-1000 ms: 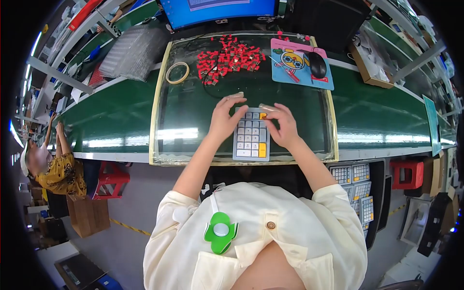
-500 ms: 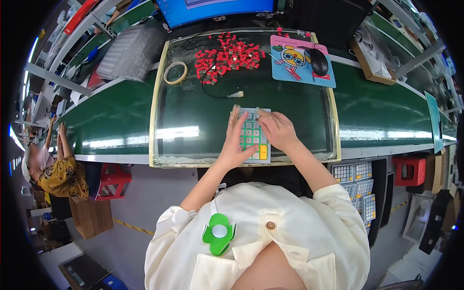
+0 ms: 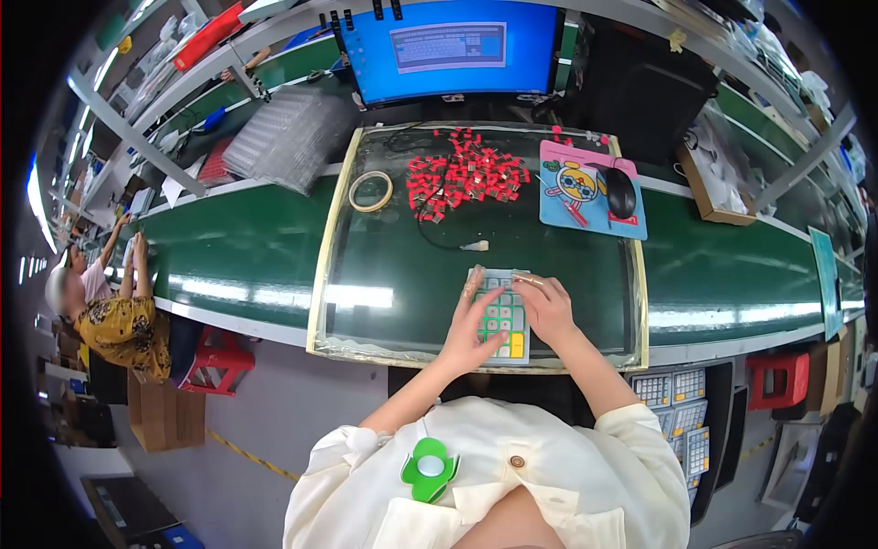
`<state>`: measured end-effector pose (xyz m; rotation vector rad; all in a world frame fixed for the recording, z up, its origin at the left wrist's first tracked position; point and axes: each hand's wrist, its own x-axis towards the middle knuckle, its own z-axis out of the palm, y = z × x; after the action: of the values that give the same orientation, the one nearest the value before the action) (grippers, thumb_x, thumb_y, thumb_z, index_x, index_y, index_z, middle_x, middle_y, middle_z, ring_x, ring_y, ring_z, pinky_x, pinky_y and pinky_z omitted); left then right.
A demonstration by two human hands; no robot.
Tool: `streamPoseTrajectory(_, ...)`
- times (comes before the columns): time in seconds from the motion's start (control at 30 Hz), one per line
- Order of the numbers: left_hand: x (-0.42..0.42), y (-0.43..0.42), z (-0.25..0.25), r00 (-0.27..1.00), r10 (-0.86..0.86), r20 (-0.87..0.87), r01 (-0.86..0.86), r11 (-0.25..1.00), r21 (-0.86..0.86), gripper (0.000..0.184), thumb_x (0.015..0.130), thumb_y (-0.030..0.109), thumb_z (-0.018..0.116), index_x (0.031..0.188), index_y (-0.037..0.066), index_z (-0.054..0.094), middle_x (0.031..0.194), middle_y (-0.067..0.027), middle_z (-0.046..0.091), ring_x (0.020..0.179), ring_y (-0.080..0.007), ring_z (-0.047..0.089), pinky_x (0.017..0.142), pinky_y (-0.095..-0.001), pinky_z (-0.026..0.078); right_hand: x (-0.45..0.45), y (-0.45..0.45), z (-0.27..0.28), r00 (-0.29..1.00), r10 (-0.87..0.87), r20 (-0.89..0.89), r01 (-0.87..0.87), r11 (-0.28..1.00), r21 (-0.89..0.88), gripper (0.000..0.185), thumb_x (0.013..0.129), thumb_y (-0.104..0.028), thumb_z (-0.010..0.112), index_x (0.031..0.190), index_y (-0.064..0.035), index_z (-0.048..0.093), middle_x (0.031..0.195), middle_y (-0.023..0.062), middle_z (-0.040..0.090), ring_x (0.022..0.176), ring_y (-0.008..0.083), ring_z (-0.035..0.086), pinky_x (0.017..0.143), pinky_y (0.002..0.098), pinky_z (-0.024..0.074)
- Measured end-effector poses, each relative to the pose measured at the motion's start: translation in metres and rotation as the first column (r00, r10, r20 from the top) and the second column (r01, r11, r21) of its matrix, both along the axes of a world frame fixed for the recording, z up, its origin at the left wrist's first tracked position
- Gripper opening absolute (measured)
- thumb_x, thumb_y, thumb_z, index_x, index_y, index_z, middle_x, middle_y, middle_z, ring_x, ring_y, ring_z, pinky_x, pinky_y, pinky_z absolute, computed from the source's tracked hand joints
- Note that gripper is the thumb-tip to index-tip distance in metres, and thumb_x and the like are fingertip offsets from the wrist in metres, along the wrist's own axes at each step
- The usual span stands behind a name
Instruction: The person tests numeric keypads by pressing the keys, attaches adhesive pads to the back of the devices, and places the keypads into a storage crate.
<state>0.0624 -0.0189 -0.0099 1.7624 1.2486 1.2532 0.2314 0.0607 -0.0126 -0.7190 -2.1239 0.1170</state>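
A small grey number keypad [image 3: 505, 313] with a yellow key at its lower right lies on the framed mat, green light showing between its keys. Over its left side rests my left hand [image 3: 473, 327], fingers apart, thumb across the lower keys. My right hand [image 3: 546, 309] is at the upper right of the keypad, its fingers spread over the top keys and nothing held. Some fingertips on both hands look wrapped. Just above the keypad lies a cable connector [image 3: 475, 245] on a black cable.
Red-capped connectors [image 3: 466, 174] lie piled at the back, beside a tape roll [image 3: 370, 191]. A mouse [image 3: 620, 193] sits on a colourful pad. The monitor [image 3: 457, 50] shows a keyboard picture. More keypads [image 3: 688, 416] fill a bin at right. A co-worker [image 3: 119, 320] sits at left.
The view has tilted up, showing more of the monitor. My left hand has come down over the keypad's left side and lower keys. Green light now shows between the keys, and the cable connector is uncovered.
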Motion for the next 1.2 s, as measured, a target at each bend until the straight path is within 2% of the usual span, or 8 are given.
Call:
streamPoseTrajectory(0.23,0.0003,-0.0018,-0.0002,1.0,0.022,-0.003,-0.022,1.0,-0.005,0.061,0.072,0.012,0.068,0.13,0.012,0.048,0.148,-0.0232,0.018,0.139,-0.038,0.015,0.11,-0.0447,0.017,-0.003,-0.0007,0.0046,0.994,-0.047,-0.097,0.038,0.995,-0.091,0.025,0.075,-0.007,0.067,0.099,-0.0105,0.063,0.094,0.003,0.066,0.074,0.0192,0.063,0.064,0.0298,0.0485)
streamPoseTrajectory(0.33,-0.0005,-0.0004,-0.0019,1.0,0.019,0.008,-0.019,1.0,-0.004,0.059,0.072,0.013,0.068,0.128,0.013,0.05,0.148,-0.0223,0.019,0.139,-0.0373,0.016,0.111,-0.0447,0.017,-0.0026,-0.0018,0.004,0.997,-0.04,-0.068,0.029,0.987,-0.156,0.023,0.076,-0.008,0.068,0.098,-0.0105,0.063,0.088,0.0025,0.067,0.07,0.0185,0.063,0.063,0.0295,0.0487)
streamPoseTrajectory(0.43,0.0,-0.0004,-0.0027,1.0,0.022,0.015,-0.021,1.0,-0.008,0.059,0.071,0.013,0.068,0.127,0.014,0.051,0.148,-0.0213,0.02,0.138,-0.0374,0.016,0.111,-0.0451,0.016,-0.0042,0.0013,0.0024,0.994,-0.048,-0.099,0.038,0.994,-0.102,0.023,0.076,-0.009,0.068,0.098,-0.0097,0.063,0.087,0.0035,0.067,0.07,0.0191,0.064,0.062,0.03,0.049)
streamPoseTrajectory(0.7,-0.0013,0.0002,-0.0028,0.996,0.045,-0.077,-0.041,0.998,0.042,0.052,0.07,0.015,0.069,0.121,0.014,0.057,0.144,-0.0173,0.032,0.136,-0.0404,0.02,0.11,-0.047,0.02,-0.0031,-0.0001,0.0068,0.993,-0.038,-0.115,0.024,0.993,-0.119,0.021,0.079,-0.01,0.067,0.1,-0.0088,0.065,0.086,0.0071,0.067,0.07,0.0224,0.064,0.061,0.0311,0.0505)
streamPoseTrajectory(0.87,-0.0008,0.0,0.0002,0.997,0.046,-0.054,-0.044,0.998,0.038,0.052,0.069,0.015,0.069,0.12,0.015,0.058,0.143,-0.0167,0.035,0.136,-0.039,0.022,0.111,-0.047,0.018,-0.0034,0.0001,0.0063,0.993,-0.046,-0.112,0.031,0.991,-0.129,0.022,0.079,-0.011,0.067,0.101,-0.0095,0.065,0.086,0.0074,0.067,0.071,0.0231,0.064,0.062,0.0311,0.0513)
streamPoseTrajectory(1.1,-0.0007,-0.0005,0.0038,0.996,0.043,-0.079,-0.042,0.999,0.025,0.052,0.072,0.017,0.069,0.121,0.009,0.055,0.141,-0.0183,0.038,0.137,-0.0382,0.02,0.111,-0.0479,0.015,-0.0029,-0.0009,0.0062,0.988,-0.065,-0.137,0.036,0.977,-0.209,0.024,0.08,-0.011,0.066,0.104,-0.0107,0.065,0.087,0.0074,0.067,0.071,0.0228,0.064,0.062,0.0308,0.0516)
streamPoseTrajectory(1.13,-0.0037,0.0023,0.0006,0.991,0.018,-0.13,-0.011,0.999,0.053,0.057,0.073,0.017,0.069,0.126,0.007,0.049,0.142,-0.0181,0.036,0.137,-0.0389,0.019,0.111,-0.0478,0.015,-0.003,0.0002,0.0059,0.987,-0.059,-0.151,0.025,0.975,-0.219,0.024,0.08,-0.011,0.066,0.104,-0.0106,0.065,0.087,0.0075,0.067,0.071,0.0228,0.064,0.062,0.0308,0.0517)
streamPoseTrajectory(1.2,-0.0001,-0.0009,0.0039,0.996,0.038,-0.077,-0.038,0.999,-0.005,0.062,0.073,0.016,0.069,0.129,0.006,0.045,0.142,-0.0182,0.034,0.137,-0.0385,0.019,0.111,-0.0475,0.015,-0.0029,0.0008,0.0066,0.984,-0.054,-0.168,0.013,0.972,-0.235,0.023,0.08,-0.011,0.066,0.103,-0.0103,0.065,0.087,0.0078,0.067,0.072,0.0228,0.065,0.062,0.0307,0.0518)
